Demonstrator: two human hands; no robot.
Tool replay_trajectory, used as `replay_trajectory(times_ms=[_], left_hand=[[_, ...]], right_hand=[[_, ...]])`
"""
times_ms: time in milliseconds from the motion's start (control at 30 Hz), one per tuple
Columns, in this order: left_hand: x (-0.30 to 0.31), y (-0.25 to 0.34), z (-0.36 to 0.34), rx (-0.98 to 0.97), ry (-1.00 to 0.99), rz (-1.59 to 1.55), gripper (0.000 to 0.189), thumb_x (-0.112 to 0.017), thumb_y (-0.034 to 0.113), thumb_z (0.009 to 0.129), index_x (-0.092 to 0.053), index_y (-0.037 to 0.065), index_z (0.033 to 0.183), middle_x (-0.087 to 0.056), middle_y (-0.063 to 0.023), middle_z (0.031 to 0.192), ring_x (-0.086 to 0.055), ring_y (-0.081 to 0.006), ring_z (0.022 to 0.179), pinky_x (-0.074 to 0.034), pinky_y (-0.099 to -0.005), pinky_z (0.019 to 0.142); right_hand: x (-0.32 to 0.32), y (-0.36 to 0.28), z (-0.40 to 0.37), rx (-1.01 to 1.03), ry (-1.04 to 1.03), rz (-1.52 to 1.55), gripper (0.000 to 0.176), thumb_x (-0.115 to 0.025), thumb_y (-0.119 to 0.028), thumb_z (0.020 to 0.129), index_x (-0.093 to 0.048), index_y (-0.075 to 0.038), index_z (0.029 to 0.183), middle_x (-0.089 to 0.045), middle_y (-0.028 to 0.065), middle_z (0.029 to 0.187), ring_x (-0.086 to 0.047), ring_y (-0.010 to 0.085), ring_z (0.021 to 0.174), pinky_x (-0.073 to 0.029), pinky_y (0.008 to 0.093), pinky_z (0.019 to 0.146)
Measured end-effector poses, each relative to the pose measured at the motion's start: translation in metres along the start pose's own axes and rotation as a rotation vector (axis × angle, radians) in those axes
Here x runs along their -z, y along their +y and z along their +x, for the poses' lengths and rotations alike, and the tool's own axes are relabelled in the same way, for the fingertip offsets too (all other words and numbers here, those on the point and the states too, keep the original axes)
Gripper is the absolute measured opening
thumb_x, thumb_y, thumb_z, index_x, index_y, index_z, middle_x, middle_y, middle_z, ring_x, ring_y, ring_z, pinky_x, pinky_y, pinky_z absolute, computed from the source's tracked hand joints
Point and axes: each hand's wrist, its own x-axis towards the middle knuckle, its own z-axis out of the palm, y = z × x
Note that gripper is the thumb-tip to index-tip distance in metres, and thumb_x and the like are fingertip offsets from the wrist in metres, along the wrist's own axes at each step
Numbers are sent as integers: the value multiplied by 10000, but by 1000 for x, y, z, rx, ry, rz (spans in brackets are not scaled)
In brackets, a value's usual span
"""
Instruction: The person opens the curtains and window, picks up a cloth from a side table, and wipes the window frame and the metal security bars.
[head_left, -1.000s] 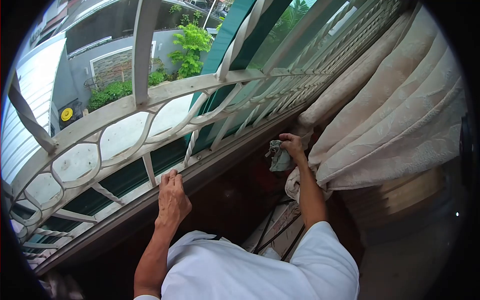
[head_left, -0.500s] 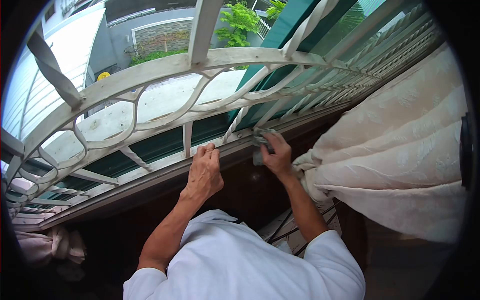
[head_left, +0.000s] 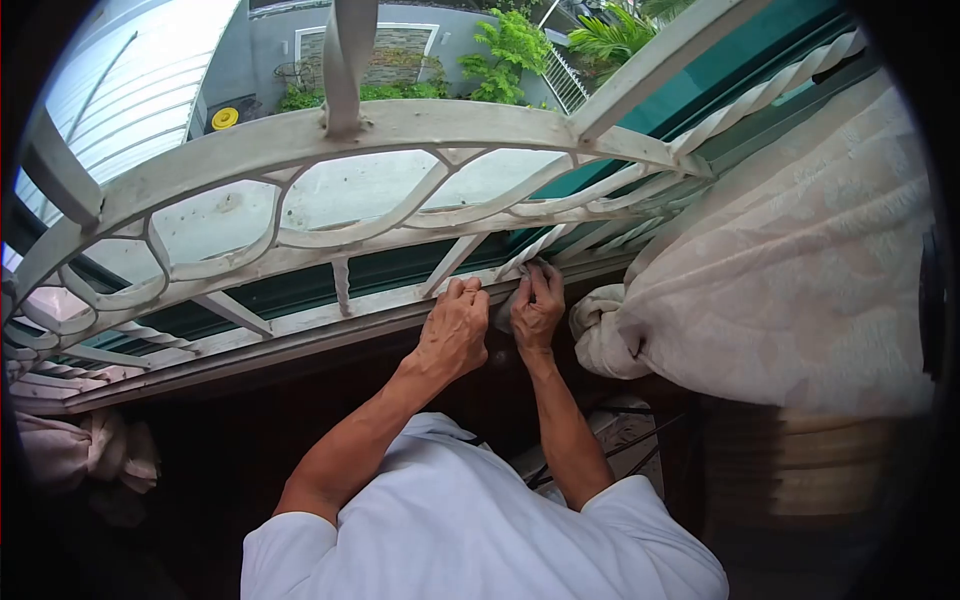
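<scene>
My right hand (head_left: 538,312) is closed on a crumpled greyish rag (head_left: 506,314). It presses the rag against the foot of a twisted bar (head_left: 535,250) of the white window grille (head_left: 420,125), where the bar meets the bottom rail. Close beside it, my left hand (head_left: 455,328) is curled into a fist at the bottom rail (head_left: 375,302). Its fingertips are turned away, so I cannot make out what they grip, if anything. Below both hands runs the brownish window ledge (head_left: 270,350).
A knotted cream curtain (head_left: 760,270) hangs close to my right arm; another tied curtain (head_left: 110,450) is at lower left. Green window framing (head_left: 390,265) lies behind the grille. Outside are a wall (head_left: 250,70), plants (head_left: 505,50) and a white roof (head_left: 140,70).
The view has shifted to the right along the grille. My right hand, with the rag, has moved closer to my left hand and up against the twisted bar's foot. My left hand stays closed.
</scene>
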Motion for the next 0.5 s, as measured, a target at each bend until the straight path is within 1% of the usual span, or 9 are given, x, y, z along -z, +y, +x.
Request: replay_trajectory(times_ms=[33, 100, 200, 233, 267, 333, 367, 433, 500], left_hand=[[-1, 0, -1, -9, -6, 18, 369, -652, -61, 641, -604, -96, 1005, -583, -262, 1179, -557, -403, 1090, -516, -459, 947], [3, 0, 0, -16, -25, 25, 363, -657, -51, 642, -602, -95, 998, -581, -271, 1178, -556, -409, 1089, -522, -464, 927], [7, 1, 1, -42, -23, 17, 353, -657, -48, 647, -601, -93, 992, -582, -281, 1167, -556, -415, 1097, -524, -466, 921], [6, 0, 0, -33, -43, 11, 369, -673, -38, 636, -605, -88, 996, -585, -286, 1167, -557, -422, 1103, -519, -469, 930], [3, -1, -1, -54, 7, 22, 333, -642, -80, 644, -584, -67, 972, -597, -227, 1096, -554, -419, 1079, -519, -454, 918], [2, -3, 1, -59, 18, 0, 335, -644, -78, 639, -588, -65, 969, -599, -224, 1097, -553, -421, 1086, -522, -456, 913], [3, -1, -3, -63, 4, -3, 335, -644, -78, 639, -588, -65, 969, -599, -224, 1097, -553, -421, 1086, -522, -456, 913], [7, -3, 2, -69, -35, 36, 391, -687, -21, 620, -605, -93, 996, -588, -288, 1184, -555, -426, 1108, -520, -465, 952], [9, -1, 1, -44, -62, 25, 397, -692, -23, 616, -606, -90, 998, -588, -285, 1184, -554, -426, 1109, -520, -464, 956]], right_hand=[[9, -5, -6, -13, 10, -6, 231, -643, 22, 891, -703, 40, 1113, -648, 191, 1036, -662, 374, 958, -548, 408, 828], [28, -10, -5, -60, -86, 89, 242, -653, 9, 891, -699, 51, 1124, -660, 198, 1035, -666, 387, 979, -543, 424, 860], [4, -21, -7, -2, -102, 141, 252, -661, -5, 893, -691, 66, 1133, -660, 207, 1019, -666, 396, 973, -537, 444, 880], [-7, -27, -17, -5, -49, 58, 255, -667, -16, 899, -685, 80, 1134, -649, 219, 1046, -659, 408, 985, -536, 450, 885], [-2, -28, -22, -14, -41, 51, 255, -667, -16, 899, -685, 80, 1134, -649, 219, 1046, -659, 408, 985, -536, 450, 885], [1, -32, -18, -18, -81, 119, 268, -669, -17, 902, -683, 79, 1152, -630, 228, 1095, -652, 405, 998, -539, 436, 872], [6, -21, -16, 18, -155, 55, 282, -667, -16, 904, -682, 70, 1172, -610, 219, 1116, -647, 378, 975, -541, 421, 841], [-1, -13, -8, -31, -138, 42, 281, -667, -14, 902, -684, 67, 1171, -611, 212, 1090, -647, 363, 951, -542, 415, 823], [-9, -19, -13, -118, -85, 38, 269, -657, -16, 906, -694, 52, 1164, -610, 195, 1060, -644, 333, 897, -540, 404, 785]])
